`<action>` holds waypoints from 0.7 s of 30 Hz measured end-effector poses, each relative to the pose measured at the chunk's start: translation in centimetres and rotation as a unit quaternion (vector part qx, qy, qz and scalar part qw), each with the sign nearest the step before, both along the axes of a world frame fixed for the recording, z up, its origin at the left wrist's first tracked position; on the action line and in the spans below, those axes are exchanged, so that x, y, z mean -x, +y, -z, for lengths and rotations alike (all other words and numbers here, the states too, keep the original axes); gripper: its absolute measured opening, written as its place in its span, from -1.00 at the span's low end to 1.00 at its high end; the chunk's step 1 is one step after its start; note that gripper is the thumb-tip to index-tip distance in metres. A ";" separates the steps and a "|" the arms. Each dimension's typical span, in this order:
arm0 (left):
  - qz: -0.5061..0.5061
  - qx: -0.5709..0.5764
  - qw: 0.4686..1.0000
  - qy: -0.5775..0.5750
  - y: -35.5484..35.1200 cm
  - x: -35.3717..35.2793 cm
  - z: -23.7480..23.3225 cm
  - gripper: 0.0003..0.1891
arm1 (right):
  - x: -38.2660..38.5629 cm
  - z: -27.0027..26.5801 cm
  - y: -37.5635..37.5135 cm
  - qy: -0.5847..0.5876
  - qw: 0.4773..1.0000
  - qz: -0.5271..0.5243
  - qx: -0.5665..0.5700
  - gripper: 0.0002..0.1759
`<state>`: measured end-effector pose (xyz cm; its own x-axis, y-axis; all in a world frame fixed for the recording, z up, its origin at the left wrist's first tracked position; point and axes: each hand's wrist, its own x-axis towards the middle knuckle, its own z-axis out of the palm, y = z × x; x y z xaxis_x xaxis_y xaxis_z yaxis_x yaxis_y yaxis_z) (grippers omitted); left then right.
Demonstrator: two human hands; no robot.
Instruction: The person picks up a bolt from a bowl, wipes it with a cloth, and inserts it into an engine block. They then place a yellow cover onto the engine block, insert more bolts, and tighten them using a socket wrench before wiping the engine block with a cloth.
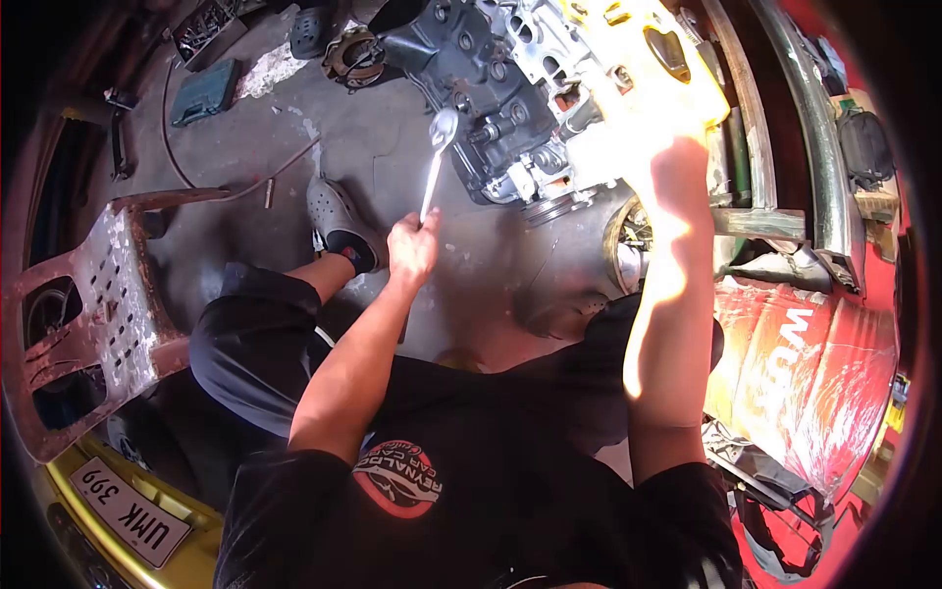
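My left hand (413,247) is closed around the lower end of a shiny metal wrench (433,177), which points up and away from me. Its bright, rounded far end is beside the dark engine block (500,103). On the right, my right hand (679,162) reaches to the near side of the engine, by a yellow part (699,83) in strong glare. The glare washes out its fingers, so whether they hold anything is hidden. A pulley (557,208) sits on the engine's near end.
A worn plastic chair (123,314) and a yellow bumper with a plate (132,510) are at left. A green case (204,92) and a hose (177,162) lie on the floor. At right are a metal frame (760,224) and a red wrapped bundle (785,363).
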<state>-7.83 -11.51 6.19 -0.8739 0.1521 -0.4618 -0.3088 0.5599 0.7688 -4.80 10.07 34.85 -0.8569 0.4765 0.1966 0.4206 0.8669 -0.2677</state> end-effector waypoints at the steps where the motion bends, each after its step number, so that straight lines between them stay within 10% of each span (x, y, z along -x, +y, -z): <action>1: 0.019 -0.052 0.998 0.026 0.2 0.4 -2.1 -0.50 | 0.2 -0.2 0.1 -0.009 1.000 0.006 0.007 -0.52; 7: 0.219 -0.170 0.930 0.240 0.6 5.9 -19.3 -0.51 | 1.7 1.9 2.6 -0.007 0.994 -0.008 0.108 -0.47; 11: 0.350 -0.038 0.908 0.227 0.2 8.9 -28.9 -0.49 | 1.2 0.4 1.9 -0.014 0.989 0.011 0.146 -0.51; 21: 0.421 0.176 0.765 0.455 0.5 10.4 -28.7 -0.57 | 0.9 1.9 1.7 0.061 0.997 0.027 0.039 -0.53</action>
